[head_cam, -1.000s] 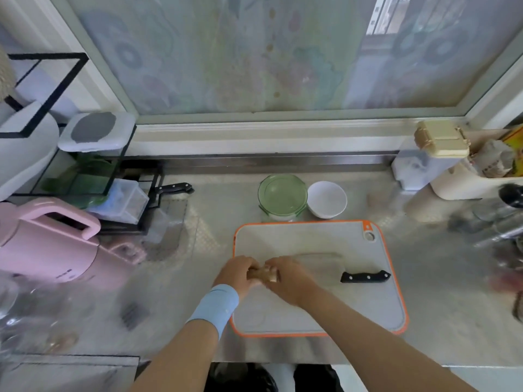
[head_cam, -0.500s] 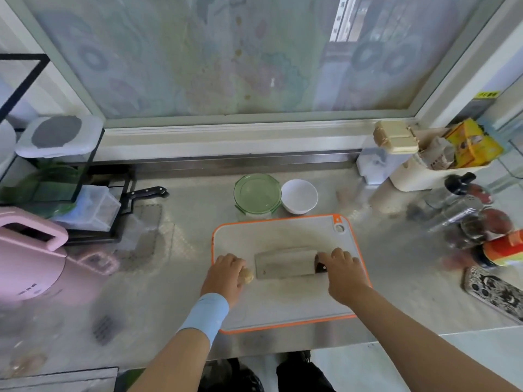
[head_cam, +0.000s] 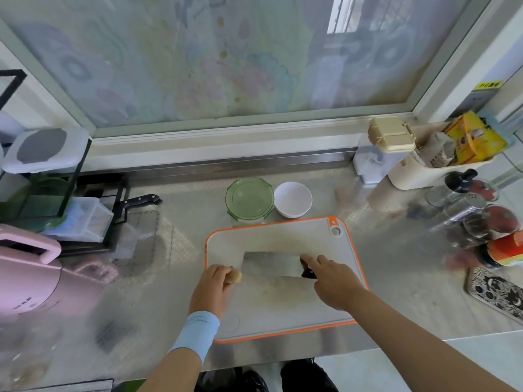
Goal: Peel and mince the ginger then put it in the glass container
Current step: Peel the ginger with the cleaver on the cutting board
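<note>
Progress: we judge the task to be at its start. The ginger (head_cam: 234, 276) shows a tan, dull, knobbly skin all over what we can see of it, so peeling looks not yet done. No peelings or minced bits show on the cutting board (head_cam: 271, 239).

Position of ginger: at the board's left edge, about halfway down, beside the left end of the cleaver (head_cam: 271, 263). We cannot tell whether the two touch.

Hands: the left hand (head_cam: 210, 287) has its fingers curled round the ginger and only the right tip of the piece pokes out. The right hand (head_cam: 335, 284) lies over the cleaver's black handle (head_cam: 308, 274) at the board's right side, with two fingers reaching forward onto the blade. We cannot tell whether it has closed a grip on the handle.

Materials: the board is a pale grey, matt rounded rectangle with an orange rim and a hang hole at its far right corner. The cleaver blade is broad, rectangular, brushed metal and lies flat across the board's middle.

Remaining steps are to peel, mince and transfer. The glass container (head_cam: 249, 198) is round with a translucent green lid (head_cam: 249, 193) still on. It stands just beyond the board's far edge with a smooth white bowl (head_cam: 293, 199) beside it, so it wants opening first.
</note>
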A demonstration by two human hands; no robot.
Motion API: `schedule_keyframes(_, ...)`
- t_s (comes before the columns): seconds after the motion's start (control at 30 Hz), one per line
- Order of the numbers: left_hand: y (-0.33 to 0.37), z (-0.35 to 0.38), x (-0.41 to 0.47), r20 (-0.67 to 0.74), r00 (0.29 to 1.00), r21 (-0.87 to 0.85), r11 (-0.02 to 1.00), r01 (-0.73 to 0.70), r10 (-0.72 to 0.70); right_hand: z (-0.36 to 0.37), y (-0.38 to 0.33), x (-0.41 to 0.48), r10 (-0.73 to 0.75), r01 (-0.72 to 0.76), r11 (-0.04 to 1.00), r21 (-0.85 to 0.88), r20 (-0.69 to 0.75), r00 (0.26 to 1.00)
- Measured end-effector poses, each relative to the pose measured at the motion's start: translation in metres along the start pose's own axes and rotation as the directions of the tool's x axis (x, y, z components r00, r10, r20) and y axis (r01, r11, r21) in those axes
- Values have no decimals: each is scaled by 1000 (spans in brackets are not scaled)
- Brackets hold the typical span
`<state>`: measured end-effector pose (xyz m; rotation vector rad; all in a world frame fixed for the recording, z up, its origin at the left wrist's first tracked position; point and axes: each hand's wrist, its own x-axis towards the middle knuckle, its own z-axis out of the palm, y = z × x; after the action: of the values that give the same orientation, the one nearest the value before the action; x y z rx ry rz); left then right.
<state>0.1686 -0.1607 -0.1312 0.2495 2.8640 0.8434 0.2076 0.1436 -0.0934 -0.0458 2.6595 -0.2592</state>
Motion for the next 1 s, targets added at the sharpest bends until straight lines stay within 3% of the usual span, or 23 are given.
schedule_keyframes(0.17, -8, -3, -6, -108, 992, -99, 993, 58, -68, -13, -4, 3, 45, -37, 984, 174, -40, 998)
schedule_keyframes(0.4, 18, 12, 16, -75, 986, -64, 986, -155, 150, -27, -40, 30, 89, -39, 864, 502, -76, 993)
schedule_keyframes(0.57, 36, 29, 30, -34, 973, 0, 973, -229, 229, -26, -54, 41, -4, 18, 877, 480, -31, 1000)
schedule_keyframes(0.83, 32, 34, 17, -101, 924, 65, 929, -365, 370, -13, -53, 44, -15, 14, 902, 432, -2, 1000)
schedule_keyframes(1.0, 37, 35, 14, -88, 937, 63, 941, -333, 337, -10, -56, 44, -71, 51, 900, 433, 30, 997)
